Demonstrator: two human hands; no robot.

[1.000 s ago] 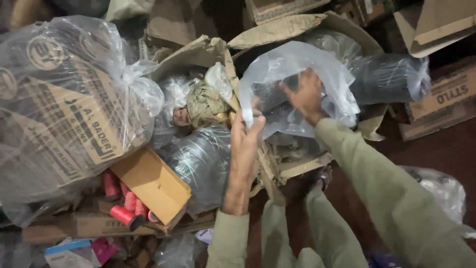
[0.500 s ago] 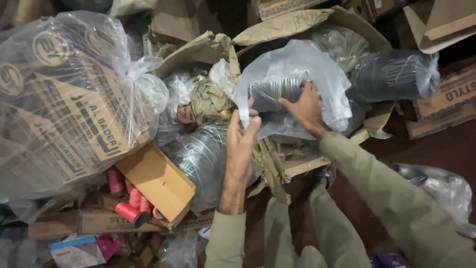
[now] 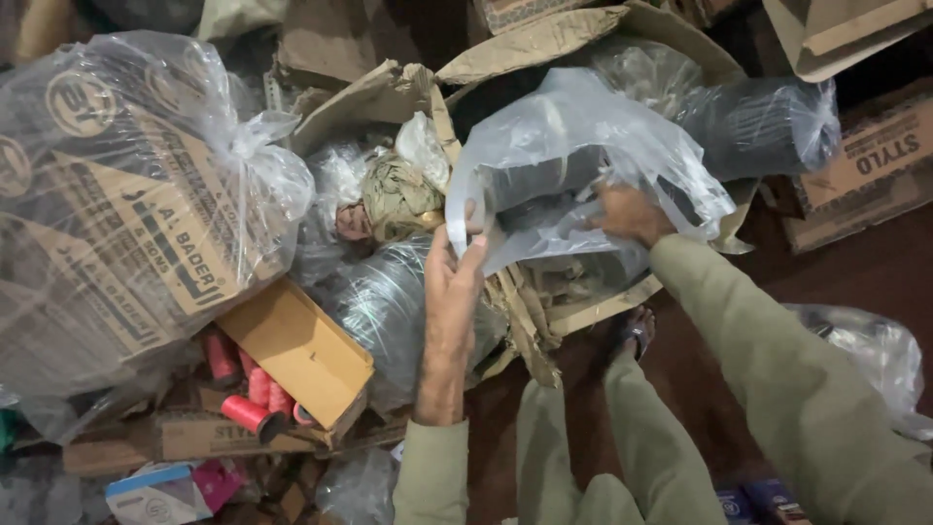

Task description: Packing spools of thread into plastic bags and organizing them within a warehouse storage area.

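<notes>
Clear plastic bag point(image 3: 583, 165) held up over the torn cardboard box point(image 3: 544, 39), near its front rim, with dark cylindrical rolls point(image 3: 544, 180) showing through the film. Left hand point(image 3: 452, 292) raised at the bag's near left edge, thumb and fingers pinching a fold of the film. Right hand point(image 3: 632, 214) tucked against the bag's underside, fingers curled around the bulge of the rolls, partly veiled by plastic. Thin, limp, slick film, judged likely to stretch or tear if lifted by one pinched edge alone; contents apparently firm and of some weight, so best borne from beneath, with the pinch only steering the loose mouth. A second wrapped dark bundle point(image 3: 768, 126) lying toward the box's right rim, a crumpled wad of tan material point(image 3: 398, 199) at its left rim. Off the box's left side, a large bagged carton point(image 3: 126, 214) and an open box of red spools point(image 3: 243, 389).
</notes>
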